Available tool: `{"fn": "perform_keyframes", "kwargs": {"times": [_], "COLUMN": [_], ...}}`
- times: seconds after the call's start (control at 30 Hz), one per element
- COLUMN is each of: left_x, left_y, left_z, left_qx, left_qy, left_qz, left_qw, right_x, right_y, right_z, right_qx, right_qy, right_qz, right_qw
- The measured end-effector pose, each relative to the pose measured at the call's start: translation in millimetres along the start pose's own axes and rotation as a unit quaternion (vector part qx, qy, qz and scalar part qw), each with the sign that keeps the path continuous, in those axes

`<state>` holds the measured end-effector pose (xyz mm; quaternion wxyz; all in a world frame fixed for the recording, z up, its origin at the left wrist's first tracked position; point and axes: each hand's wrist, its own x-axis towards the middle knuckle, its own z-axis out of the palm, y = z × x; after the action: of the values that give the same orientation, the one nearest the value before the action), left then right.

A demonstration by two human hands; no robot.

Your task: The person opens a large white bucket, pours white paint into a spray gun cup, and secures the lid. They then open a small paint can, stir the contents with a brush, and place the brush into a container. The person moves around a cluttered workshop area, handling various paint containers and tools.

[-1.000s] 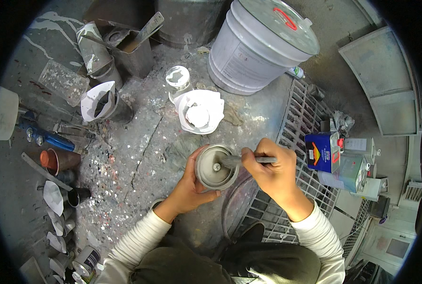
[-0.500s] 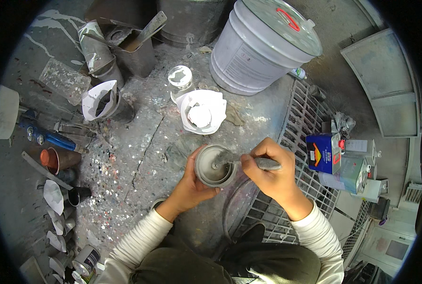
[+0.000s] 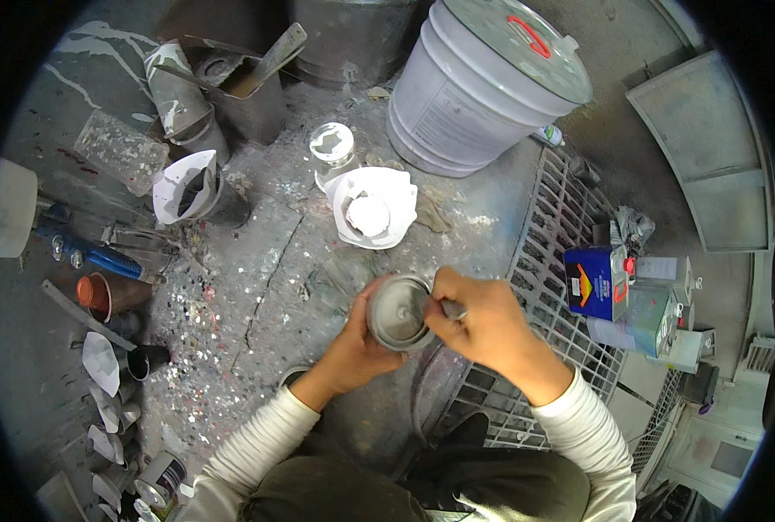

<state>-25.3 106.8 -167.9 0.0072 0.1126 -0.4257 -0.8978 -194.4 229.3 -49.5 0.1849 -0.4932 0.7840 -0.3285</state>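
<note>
My left hand (image 3: 359, 344) is wrapped round the side of a small round grey paint pot (image 3: 377, 320), whose mouth tips up toward me. Grey paint (image 3: 399, 313) shows inside it. At the pot's right rim, my right hand (image 3: 483, 324) is closed on a grey, paint-coated stirring tool (image 3: 454, 309). Only part of its handle shows; the fist hides most of the rest. Just beyond the pot stands a cup with a white paper lining (image 3: 394, 187), and behind it a clear jar (image 3: 332, 146) with white on its top.
A large pale lidded bucket (image 3: 474, 96) stands at the back. To the right lie a metal grating (image 3: 554, 239) and several solvent tins, one blue (image 3: 594, 283). Paper-lined cups (image 3: 198, 191), a blue-handled tool (image 3: 100, 255) and an orange-topped pot (image 3: 100, 294) are on the left.
My right hand has moved left and turned over the pot's right rim, swinging the stirring tool upright so less of it shows. The pot, still in my left hand, has shifted slightly right.
</note>
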Motion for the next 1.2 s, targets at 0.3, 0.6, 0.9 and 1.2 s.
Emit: {"fn": "perform_keyframes", "kwargs": {"times": [0.3,0.6,0.9,1.2], "left_x": [-3,-16,102,325], "left_y": [8,104,301,470], "left_z": [-3,-26,-2,59], "left_qx": [0.026,0.04,0.234,0.619], "left_qy": [0.001,0.173,0.196,0.259], "left_qz": [0.036,0.068,0.244,0.036], "left_qw": [0.999,0.982,0.92,0.741], "right_x": [-10,-34,-65,-113], "right_y": [5,23,56,92], "right_z": [12,-12,38,71], "right_qx": [0.257,0.431,0.454,0.435], "right_qy": [0.079,0.126,0.029,0.102], "right_qz": [0.112,0.168,0.249,0.272], "right_qw": [0.957,0.878,0.855,0.852]}}
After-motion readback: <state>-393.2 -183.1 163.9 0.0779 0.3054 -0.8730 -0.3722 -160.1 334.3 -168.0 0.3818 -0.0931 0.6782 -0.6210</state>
